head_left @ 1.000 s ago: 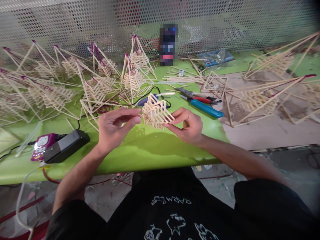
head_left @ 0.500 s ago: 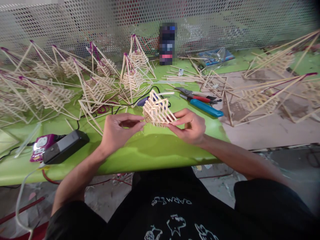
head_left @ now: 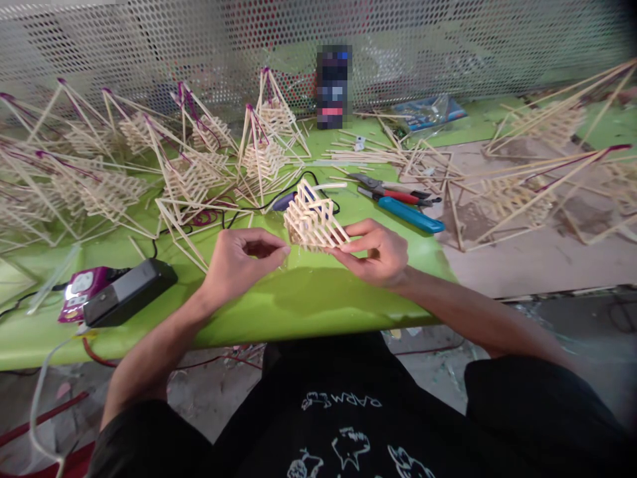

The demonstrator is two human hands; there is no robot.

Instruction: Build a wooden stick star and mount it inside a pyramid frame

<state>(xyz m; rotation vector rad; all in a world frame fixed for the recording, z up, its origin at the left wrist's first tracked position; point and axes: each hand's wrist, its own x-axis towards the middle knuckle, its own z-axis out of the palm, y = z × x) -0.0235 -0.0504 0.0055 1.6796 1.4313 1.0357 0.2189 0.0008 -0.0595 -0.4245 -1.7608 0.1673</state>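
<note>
A small stacked lattice of pale wooden sticks (head_left: 314, 222) is held up over the green table in front of me. My right hand (head_left: 374, 251) pinches its lower right corner between thumb and fingers. Just off the lattice's lower left corner, my left hand (head_left: 249, 259) has thumb and forefinger pressed together. Whatever lies between those fingertips is too small to make out. Behind the lattice lies a purple-handled tool (head_left: 284, 201) with a black cord, partly covered by it.
Pliers (head_left: 393, 191) and a blue-handled cutter (head_left: 411, 214) lie to the right. Several stick pyramids with purple tips (head_left: 259, 156) crowd the left and back. A power strip with a black adapter (head_left: 130, 292) sits front left. A phone (head_left: 333, 86) leans against the perforated screen.
My left fingertips have drawn slightly down and away from the lattice's left corner, and their pinch has closed. The right hand keeps its hold, almost still.
</note>
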